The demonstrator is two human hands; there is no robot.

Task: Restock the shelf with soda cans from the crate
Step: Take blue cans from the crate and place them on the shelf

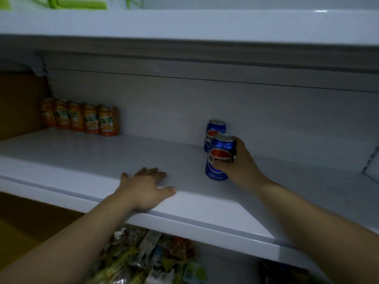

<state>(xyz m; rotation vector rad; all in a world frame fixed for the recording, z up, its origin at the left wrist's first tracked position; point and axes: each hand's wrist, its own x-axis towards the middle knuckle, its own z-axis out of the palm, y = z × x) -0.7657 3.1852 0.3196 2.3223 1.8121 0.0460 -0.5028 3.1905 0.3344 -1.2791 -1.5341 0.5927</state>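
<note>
My right hand (244,162) grips a blue cola can (219,158) that stands upright on the white shelf (102,160). Directly behind it, near the back wall, stands a second blue cola can (213,130). My left hand (147,187) rests flat on the shelf's front edge, fingers spread, holding nothing. A row of several orange soda cans (82,117) lines the back left of the same shelf. The crate is not in view.
Another white shelf (184,23) hangs overhead. Below the shelf lies a heap of snack packets (147,259). A brown cardboard side (18,103) closes the left end. A metal bracket (371,162) sits at the far right.
</note>
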